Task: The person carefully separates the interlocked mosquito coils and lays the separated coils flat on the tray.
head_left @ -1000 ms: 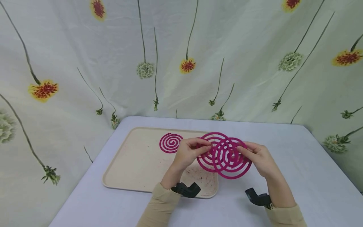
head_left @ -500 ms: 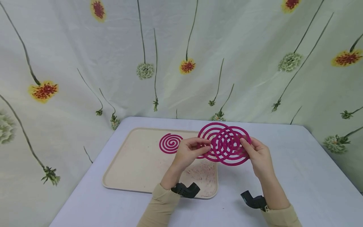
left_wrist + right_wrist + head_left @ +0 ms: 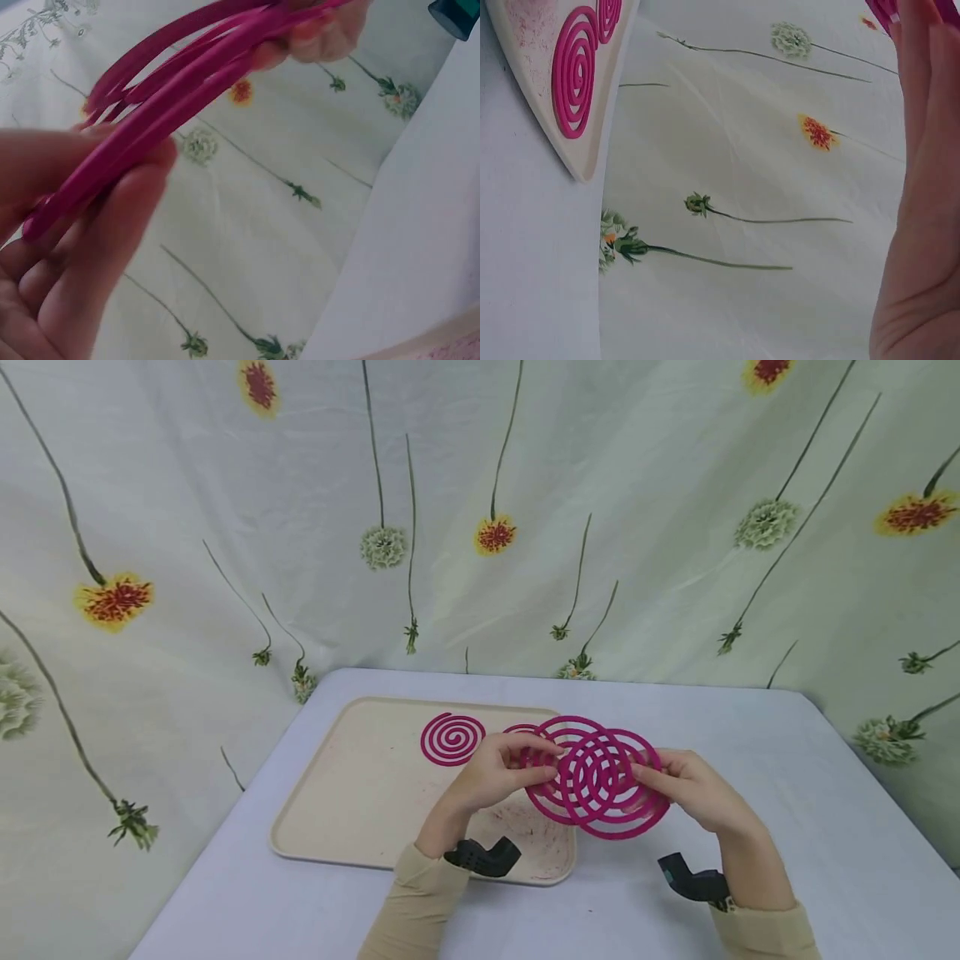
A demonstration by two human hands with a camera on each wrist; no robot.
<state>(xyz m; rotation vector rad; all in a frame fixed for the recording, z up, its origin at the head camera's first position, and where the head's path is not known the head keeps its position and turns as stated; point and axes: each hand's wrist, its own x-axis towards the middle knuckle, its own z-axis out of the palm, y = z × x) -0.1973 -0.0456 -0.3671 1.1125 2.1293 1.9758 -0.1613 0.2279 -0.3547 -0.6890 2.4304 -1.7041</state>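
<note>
Two magenta mosquito coils overlap in the air above the tray's right end, a left coil and a right coil. My left hand pinches the left coil between thumb and fingers. At the opposite edge, my right hand pinches the right coil. Edge-on in the left wrist view, the held coils look like stacked curved strips, with slight gaps between them. Whether their windings are interlocked cannot be told. Only part of my right hand shows in the right wrist view.
A beige tray lies on the white-covered table. One coil rests at its back; another coil lies near its corner, partly hidden behind my left hand in the head view. Reddish crumbs mark the tray. A flowered cloth hangs behind.
The held coils tilted up, then came back down, with my right hand shifting inward and then outward to the right. Both hands have kept hold. The coils on the tray stay put.
</note>
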